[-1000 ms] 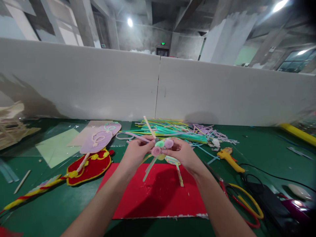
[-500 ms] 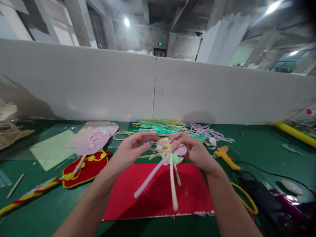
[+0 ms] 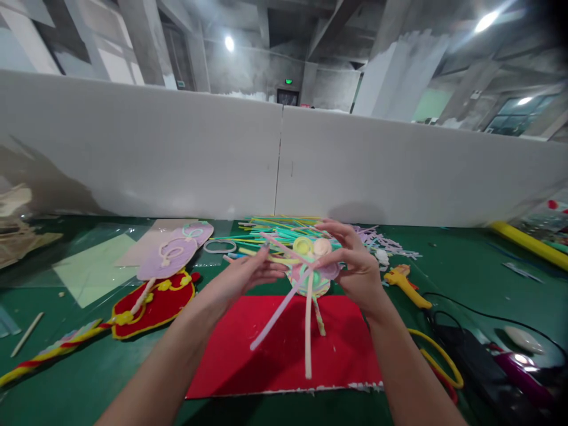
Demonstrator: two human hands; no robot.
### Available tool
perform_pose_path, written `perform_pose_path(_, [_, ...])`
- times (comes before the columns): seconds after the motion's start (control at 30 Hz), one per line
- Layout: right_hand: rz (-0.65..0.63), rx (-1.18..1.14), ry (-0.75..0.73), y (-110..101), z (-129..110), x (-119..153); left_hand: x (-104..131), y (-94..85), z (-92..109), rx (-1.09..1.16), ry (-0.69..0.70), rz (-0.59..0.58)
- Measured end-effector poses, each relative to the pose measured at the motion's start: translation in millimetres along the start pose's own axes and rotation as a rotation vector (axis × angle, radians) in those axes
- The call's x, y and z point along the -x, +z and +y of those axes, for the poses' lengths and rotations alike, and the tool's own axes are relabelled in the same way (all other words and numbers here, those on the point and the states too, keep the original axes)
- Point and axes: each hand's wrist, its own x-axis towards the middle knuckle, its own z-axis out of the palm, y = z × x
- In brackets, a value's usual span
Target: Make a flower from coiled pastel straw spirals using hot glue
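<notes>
Above the red board (image 3: 284,349), my right hand (image 3: 357,269) pinches a pipe-cleaner flower (image 3: 303,246) with round coiled petals in yellow, peach, pink and green. Its pastel stems fan out from the middle. A lilac stem (image 3: 277,316) and a peach stem (image 3: 308,337) hang toward me. A yellow pipe cleaner (image 3: 284,260) runs left from the flower, and my left hand (image 3: 248,275) has thumb and fingers closed around it. Under the flower is a round pastel disc (image 3: 322,289) with a short green-yellow stem (image 3: 319,319). My right fingers hide where the stems join.
Loose pipe cleaners (image 3: 266,229) lie behind my hands. To the left are lilac oval pieces (image 3: 171,259), a red panel with yellow trim (image 3: 153,307) and a green sheet (image 3: 95,269). A yellow glue gun (image 3: 408,287) with a cable lies right. A white partition (image 3: 177,160) stands behind.
The flower has turned, so its yellow and peach coils now face up. My left hand has moved lower and closed on the yellow pipe cleaner; my right fingers have shifted their hold.
</notes>
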Motion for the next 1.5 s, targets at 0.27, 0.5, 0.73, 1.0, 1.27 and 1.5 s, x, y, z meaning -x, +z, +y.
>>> perform_pose_path(0.27, [-0.174,0.098,-0.057,7.1,-6.3,-0.9,5.9,30.8,-9.6,0.211,0.074,0.025])
perform_pose_path(0.5, [-0.125,0.202,-0.01,-1.7,0.0,-0.7,4.2,30.8,-8.7,0.255,0.15,0.277])
perform_pose_path(0.73, [-0.083,0.372,-0.145,11.6,-6.0,1.6,3.9,34.9,-12.2,0.327,0.177,0.273])
perform_pose_path(1.0, [-0.11,0.402,-0.225,11.2,-1.5,1.5,2.6,34.5,-13.7,0.371,0.19,0.329])
perform_pose_path(1.27, [-0.2,0.386,-0.212,17.1,-2.8,1.8,5.1,35.6,-11.2,0.331,0.215,0.311])
perform_pose_path(1.5, [-0.162,0.336,-0.227,21.5,-3.4,2.6,5.9,36.6,-10.6,0.337,0.257,0.294])
